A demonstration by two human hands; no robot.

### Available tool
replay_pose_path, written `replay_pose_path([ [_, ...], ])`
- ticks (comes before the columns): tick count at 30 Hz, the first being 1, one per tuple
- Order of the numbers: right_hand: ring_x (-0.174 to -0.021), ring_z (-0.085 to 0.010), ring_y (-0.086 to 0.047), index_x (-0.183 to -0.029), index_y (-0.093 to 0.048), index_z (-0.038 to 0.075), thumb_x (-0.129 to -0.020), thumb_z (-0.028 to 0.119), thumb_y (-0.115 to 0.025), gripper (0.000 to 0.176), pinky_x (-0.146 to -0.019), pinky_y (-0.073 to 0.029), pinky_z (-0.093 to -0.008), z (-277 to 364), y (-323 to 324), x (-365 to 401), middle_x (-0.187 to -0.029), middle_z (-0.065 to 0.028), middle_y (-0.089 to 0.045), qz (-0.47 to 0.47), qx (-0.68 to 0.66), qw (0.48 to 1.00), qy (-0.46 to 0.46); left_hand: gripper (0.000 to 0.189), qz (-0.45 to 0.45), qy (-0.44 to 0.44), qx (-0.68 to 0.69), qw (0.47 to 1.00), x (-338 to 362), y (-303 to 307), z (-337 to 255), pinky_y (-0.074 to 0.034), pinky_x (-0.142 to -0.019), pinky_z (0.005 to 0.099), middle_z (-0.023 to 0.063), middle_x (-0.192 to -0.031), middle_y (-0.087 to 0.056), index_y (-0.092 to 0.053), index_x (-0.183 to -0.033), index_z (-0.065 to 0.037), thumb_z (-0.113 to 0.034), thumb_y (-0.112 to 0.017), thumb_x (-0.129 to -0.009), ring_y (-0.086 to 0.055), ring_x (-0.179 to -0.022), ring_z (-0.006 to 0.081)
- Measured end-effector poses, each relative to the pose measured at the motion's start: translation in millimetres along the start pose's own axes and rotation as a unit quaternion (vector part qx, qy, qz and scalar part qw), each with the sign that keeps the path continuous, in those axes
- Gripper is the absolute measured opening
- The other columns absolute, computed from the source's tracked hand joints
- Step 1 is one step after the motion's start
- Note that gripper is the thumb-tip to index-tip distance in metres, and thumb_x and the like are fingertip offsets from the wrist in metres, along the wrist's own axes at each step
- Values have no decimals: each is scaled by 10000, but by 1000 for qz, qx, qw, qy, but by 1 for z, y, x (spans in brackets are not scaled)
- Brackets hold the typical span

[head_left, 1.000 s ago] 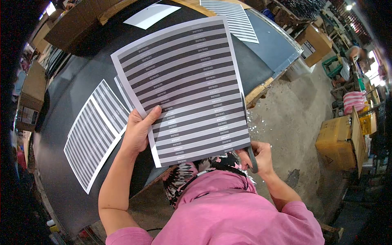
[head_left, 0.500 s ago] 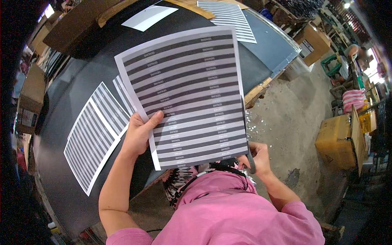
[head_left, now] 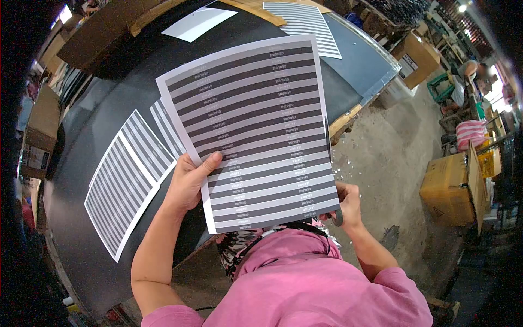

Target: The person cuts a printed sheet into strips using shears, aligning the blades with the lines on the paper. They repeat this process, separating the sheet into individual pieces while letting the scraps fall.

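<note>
Scissors [head_left: 338,217] flanked the striped sheet [head_left: 256,131]
Left hand [head_left: 189,184] pinched the sheet's left edge; right hand [head_left: 351,206] gripped scissors by its lower right corner; tautness likely helped.

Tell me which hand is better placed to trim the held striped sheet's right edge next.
Probably the right hand: it holds the scissors, whose blade shows along that edge. The left hand grips the striped sheet near its opposite edge.

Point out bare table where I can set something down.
The dark table looks bare between the white sheet and the left striped sheets, and along those sheets' outer side. Crowded: by the left hand, where the held sheet hides the surface, and at the right hand with scissors.
</note>
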State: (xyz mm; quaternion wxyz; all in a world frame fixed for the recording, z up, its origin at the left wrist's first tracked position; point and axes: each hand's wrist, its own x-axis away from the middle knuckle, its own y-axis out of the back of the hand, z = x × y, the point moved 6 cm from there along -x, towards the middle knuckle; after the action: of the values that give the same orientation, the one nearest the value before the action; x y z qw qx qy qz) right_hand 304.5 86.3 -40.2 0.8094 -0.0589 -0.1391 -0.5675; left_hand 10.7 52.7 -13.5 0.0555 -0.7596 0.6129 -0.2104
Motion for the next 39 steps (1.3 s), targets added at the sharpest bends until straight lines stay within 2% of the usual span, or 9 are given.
replay_pose_path([
  [13, -450, -66, -507, -655, -576, -20, -662, 17, -675, 106, -385, -361, -210, 2, 1, 1, -540, -12, -552, -8, 9, 1000, 16, 308, -6, 22, 1, 1000, -1, 3, 2, -529, -673, 269, 113, -924, -626, -559, -1035, 31, -171, -641, -816, -608, -785, 138],
  [16, -490, -46, -482, -644, -574, -22, -656, 38, -686, 128, -417, -353, -207, 1, -1, 1, -550, 12, -533, -14, -4, 1000, -4, 308, -11, 28, -7, 1000, 0, 1, 1, -524, -688, 272, 113, -924, -627, -560, -1035, 33, -167, -641, -816, -605, -799, 140],
  [18, -550, -31, -452, -642, -575, -27, -653, 72, -699, 159, -462, -348, -207, -2, 2, -2, -571, 40, -510, -37, 57, 994, 86, 304, -15, 32, -12, 999, 1, 1, 2, -518, -697, 274, 112, -926, -628, -563, -1034, 36, -161, -641, -816, -602, -805, 139],
  [19, -591, -27, -435, -649, -581, -30, -653, 102, -707, 183, -493, -343, -209, -8, 5, -5, -591, 54, -498, -48, 50, 995, 74, 298, -5, 40, -31, 999, 1, 3, 5, -508, -708, 273, 109, -930, -629, -568, -1032, 36, -154, -642, -814, -599, -808, 138],
  [20, -588, -33, -443, -665, -585, -28, -668, 102, -699, 172, -494, -349, -208, -11, 6, -5, -605, 52, -507, -44, 58, 995, 66, 292, 5, 50, -50, 998, 1, 2, 8, -498, -719, 271, 105, -935, -631, -573, -1029, 36, -147, -643, -813, -596, -812, 136],
  [22, -669, -77, -570, -844, -629, -86, -662, 78, -707, 258, -608, -461, -211, -2, 4, -5, -769, -46, -637, -22, 40, 998, 46, 289, 22, 47, -56, 997, 3, -5, 5, -484, -729, 266, 96, -942, -633, -582, -1028, 32, -145, -648, -809, -593, -810, 131],
  [26, -673, -78, -569, -845, -626, -85, -671, 72, -699, 246, -610, -460, -210, -4, 8, -12, -774, -41, -635, -31, 47, 997, 50, 291, 29, 45, -66, 996, 5, -8, 6, -487, -730, 266, 95, -940, -632, -583, -1032, 31, -152, -645, -813, -592, -817, 131],
  [34, -675, -78, -564, -856, -623, -79, -674, 44, -685, 228, -615, -459, -210, 19, -1, -13, -773, -31, -628, -9, -24, 996, 82, 296, 30, 43, -32, 998, 5, -9, 6, -493, -716, 265, 97, -941, -628, -584, -1027, 28, -163, -649, -811, -591, -814, 133],
  [39, -671, -77, -566, -851, -622, -76, -657, 21, -683, 225, -611, -457, -208, 2, 6, -16, -768, -31, -630, -23, 36, 997, 70, 317, 22, 52, -34, 998, 5, -8, 6, -495, -731, 271, 106, -964, -623, -569, -1044, 34, -161, -652, -808, -593, -830, 139],
])
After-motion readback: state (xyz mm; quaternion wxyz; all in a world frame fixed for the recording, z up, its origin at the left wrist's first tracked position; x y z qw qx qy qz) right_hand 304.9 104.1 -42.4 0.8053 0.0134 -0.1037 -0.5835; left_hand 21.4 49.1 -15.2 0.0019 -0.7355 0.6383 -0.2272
